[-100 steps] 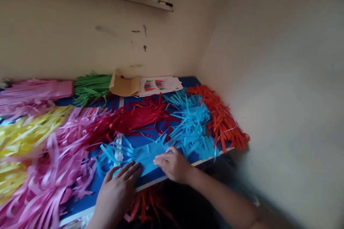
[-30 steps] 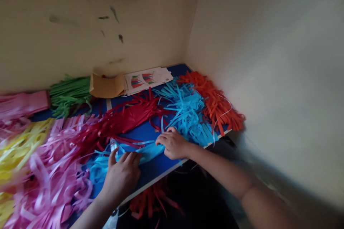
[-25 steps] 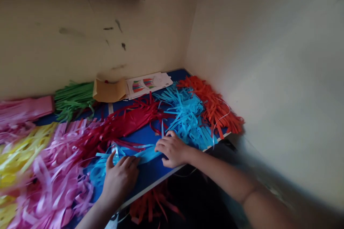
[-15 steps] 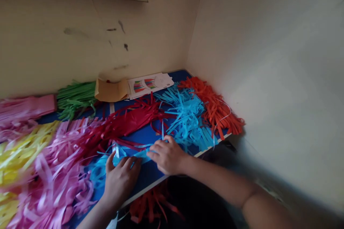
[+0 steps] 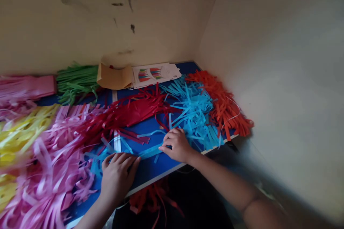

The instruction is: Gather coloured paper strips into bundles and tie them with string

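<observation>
A light blue strip of fringed tissue paper point(image 5: 152, 151) is stretched between my two hands above the front edge of the blue table. My left hand point(image 5: 118, 171) is closed over its left end, palm down, with loose blue fringe point(image 5: 98, 161) spreading out beyond the knuckles. The strip's right end is pinched between the thumb and curled fingers of my right hand point(image 5: 177, 145). A thin blue strand point(image 5: 153, 132) curves up just behind it. Close to my right hand lies a heap of light blue fringed tissue point(image 5: 197, 110).
Red fringe point(image 5: 131, 112) lies behind my hands. Pink point(image 5: 51, 171) and yellow fringe point(image 5: 24, 132) cover the left side. Green fringe point(image 5: 77, 82), a brown paper envelope point(image 5: 115, 78) and a printed sheet point(image 5: 157, 75) sit by the wall. Orange fringe point(image 5: 220, 103) borders the right wall.
My right hand has moved away from my left, and a longer stretch of the blue strip shows between them. The camera view has tipped downward.
</observation>
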A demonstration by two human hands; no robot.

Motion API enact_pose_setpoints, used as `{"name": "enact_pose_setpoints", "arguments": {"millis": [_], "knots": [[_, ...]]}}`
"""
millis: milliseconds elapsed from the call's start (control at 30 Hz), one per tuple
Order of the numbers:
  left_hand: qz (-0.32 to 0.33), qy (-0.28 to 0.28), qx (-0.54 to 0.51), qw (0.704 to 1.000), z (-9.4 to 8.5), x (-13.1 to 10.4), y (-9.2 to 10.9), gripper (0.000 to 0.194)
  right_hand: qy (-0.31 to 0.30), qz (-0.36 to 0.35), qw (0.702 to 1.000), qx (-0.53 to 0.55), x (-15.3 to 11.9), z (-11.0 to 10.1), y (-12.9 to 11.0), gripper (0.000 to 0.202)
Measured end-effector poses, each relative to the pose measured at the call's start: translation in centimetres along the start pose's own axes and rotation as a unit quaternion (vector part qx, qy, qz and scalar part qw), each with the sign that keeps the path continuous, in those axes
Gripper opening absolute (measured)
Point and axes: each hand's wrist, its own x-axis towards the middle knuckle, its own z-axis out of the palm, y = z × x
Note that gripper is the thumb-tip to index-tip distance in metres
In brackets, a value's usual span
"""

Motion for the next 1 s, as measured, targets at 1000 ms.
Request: {"name": "enact_pose_setpoints", "arguments": {"millis": [1000], "knots": [[0.113,0.028,0.088,0.989,-0.8,2.1,2.7,0.018,-0.082,-0.215,0.967,-0.11,1.9,-2.2,0.7,0.014]]}}
